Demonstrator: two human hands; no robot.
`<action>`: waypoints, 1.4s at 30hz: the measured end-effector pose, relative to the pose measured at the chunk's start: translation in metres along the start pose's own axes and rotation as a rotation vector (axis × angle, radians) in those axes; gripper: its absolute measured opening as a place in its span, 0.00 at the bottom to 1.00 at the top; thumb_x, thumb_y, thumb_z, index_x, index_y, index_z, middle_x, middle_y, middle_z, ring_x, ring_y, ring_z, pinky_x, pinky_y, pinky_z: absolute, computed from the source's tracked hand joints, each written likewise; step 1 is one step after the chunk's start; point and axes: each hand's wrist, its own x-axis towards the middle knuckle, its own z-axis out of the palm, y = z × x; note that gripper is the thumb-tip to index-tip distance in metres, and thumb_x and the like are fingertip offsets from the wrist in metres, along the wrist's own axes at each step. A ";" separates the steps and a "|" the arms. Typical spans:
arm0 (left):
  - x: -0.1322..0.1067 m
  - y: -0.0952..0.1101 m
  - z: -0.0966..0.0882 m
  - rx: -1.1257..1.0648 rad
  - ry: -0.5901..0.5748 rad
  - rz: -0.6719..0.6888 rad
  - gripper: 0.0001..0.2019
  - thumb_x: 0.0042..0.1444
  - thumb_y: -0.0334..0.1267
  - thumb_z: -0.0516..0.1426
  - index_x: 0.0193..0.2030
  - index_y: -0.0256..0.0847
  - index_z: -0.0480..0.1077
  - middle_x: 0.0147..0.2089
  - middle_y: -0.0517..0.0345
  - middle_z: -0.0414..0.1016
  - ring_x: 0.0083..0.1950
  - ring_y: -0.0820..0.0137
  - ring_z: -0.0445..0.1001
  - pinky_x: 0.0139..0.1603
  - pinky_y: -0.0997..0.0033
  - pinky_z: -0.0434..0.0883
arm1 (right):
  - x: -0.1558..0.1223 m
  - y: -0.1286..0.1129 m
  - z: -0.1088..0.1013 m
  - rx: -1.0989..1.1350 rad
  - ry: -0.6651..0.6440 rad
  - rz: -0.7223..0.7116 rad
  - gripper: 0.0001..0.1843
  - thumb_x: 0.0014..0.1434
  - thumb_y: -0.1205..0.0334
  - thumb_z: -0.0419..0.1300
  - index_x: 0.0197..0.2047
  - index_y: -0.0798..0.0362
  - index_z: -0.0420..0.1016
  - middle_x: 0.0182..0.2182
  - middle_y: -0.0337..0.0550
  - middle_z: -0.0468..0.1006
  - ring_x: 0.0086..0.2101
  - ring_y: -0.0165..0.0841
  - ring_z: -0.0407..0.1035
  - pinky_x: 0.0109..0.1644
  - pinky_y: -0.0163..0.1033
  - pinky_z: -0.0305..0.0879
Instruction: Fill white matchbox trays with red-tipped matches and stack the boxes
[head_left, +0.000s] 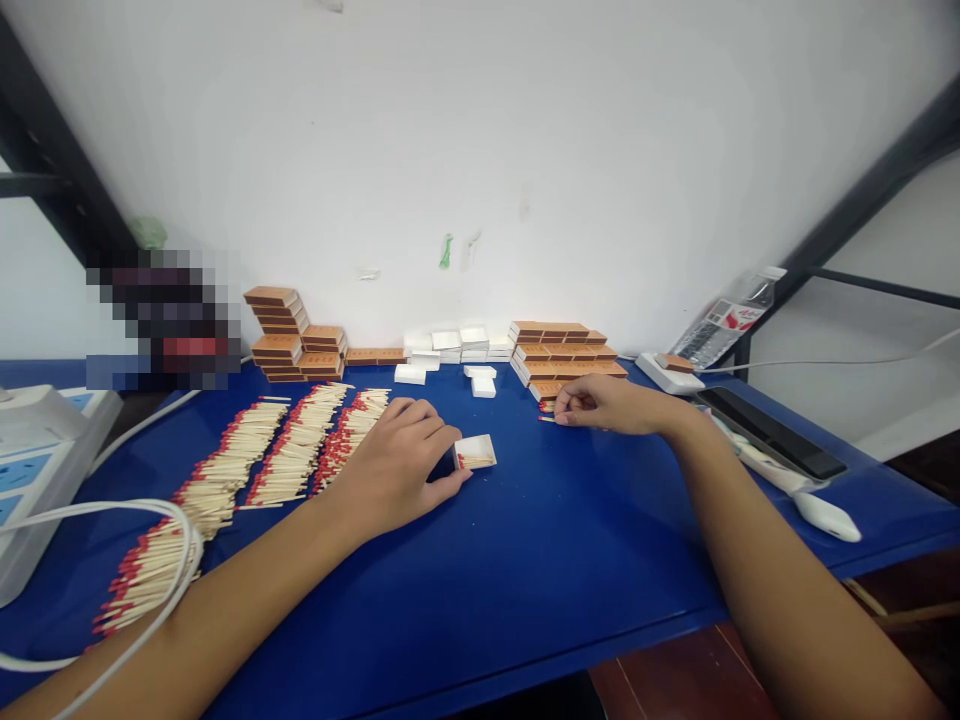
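Observation:
My left hand (409,455) grips a small white matchbox tray (484,446) by its left end, thumb in front and fingers behind. A few red-tipped matches lie along the tray's near side. Off to the right, my right hand (592,405) pinches a few matches (546,412) by their ends, red heads pointing left. They are close to the front of the right stack of orange-brown matchboxes (551,368). Left of and partly behind my left hand, loose matches (289,450) lie in three long rows on the blue table (517,570).
Another matchbox stack (277,345) stands at the back left. White trays (459,345) are piled along the wall. A power strip (45,470) and looping white cable (184,540) lie at left. At right are a plastic bottle (731,315), a white box (667,374) and a phone (772,432).

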 end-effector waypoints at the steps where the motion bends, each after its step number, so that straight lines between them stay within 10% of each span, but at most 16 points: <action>1: 0.000 0.000 0.000 -0.001 -0.001 0.000 0.10 0.66 0.42 0.63 0.47 0.37 0.77 0.38 0.52 0.79 0.47 0.57 0.74 0.53 0.54 0.68 | 0.000 -0.001 0.001 0.006 -0.010 -0.008 0.22 0.59 0.40 0.65 0.40 0.51 0.82 0.34 0.45 0.79 0.33 0.36 0.68 0.37 0.40 0.61; 17: 0.000 0.001 0.000 0.004 -0.015 -0.020 0.10 0.67 0.43 0.62 0.48 0.39 0.76 0.38 0.53 0.79 0.47 0.58 0.74 0.53 0.55 0.68 | -0.006 -0.040 0.016 0.191 0.084 -0.241 0.24 0.64 0.37 0.62 0.39 0.52 0.78 0.30 0.40 0.73 0.30 0.32 0.62 0.33 0.38 0.55; 25: 0.000 0.000 0.002 0.052 0.023 -0.098 0.10 0.67 0.45 0.60 0.43 0.40 0.77 0.37 0.52 0.79 0.47 0.57 0.73 0.52 0.53 0.67 | -0.002 -0.082 0.057 0.354 0.108 -0.407 0.18 0.68 0.43 0.62 0.40 0.50 0.76 0.28 0.35 0.69 0.28 0.30 0.60 0.32 0.37 0.56; 42: -0.001 0.001 0.001 -0.017 0.007 -0.068 0.10 0.68 0.44 0.61 0.46 0.40 0.76 0.38 0.54 0.78 0.47 0.59 0.73 0.52 0.55 0.68 | 0.000 -0.081 0.060 0.274 0.154 -0.442 0.16 0.68 0.46 0.62 0.40 0.50 0.79 0.26 0.36 0.69 0.27 0.30 0.60 0.32 0.38 0.57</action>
